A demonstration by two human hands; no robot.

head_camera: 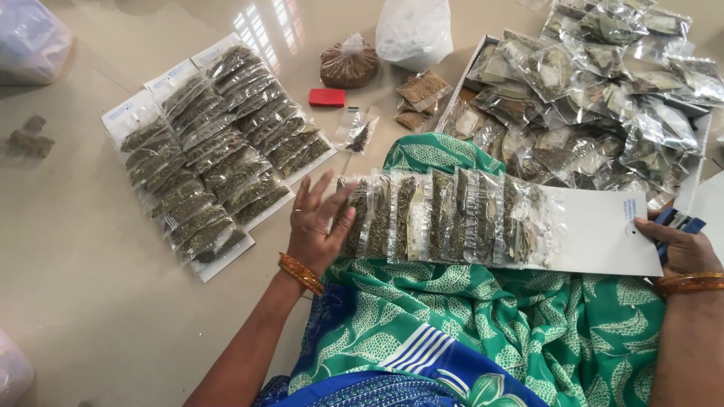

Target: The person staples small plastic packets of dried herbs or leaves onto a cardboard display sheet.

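- Left hand (317, 226): open, fingers spread flat against the end packet of the card of spice packets (483, 222).
- Right hand (679, 245): pinches the card's white end, also clutching a blue stapler (676, 221).
- Card lies between both hands, on the lap.

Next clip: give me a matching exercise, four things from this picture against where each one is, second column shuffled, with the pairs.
Things:
1. left hand
2. right hand
3. red block
4. finished cards

Places:
A. on the floor at far left, lying side by side
B. on the card's white end, holding a blue tool
C. flat on the packets at the card's filled end
D. on the floor beside a tied bag of brown seeds

Pairs: 1-C, 2-B, 3-D, 4-A
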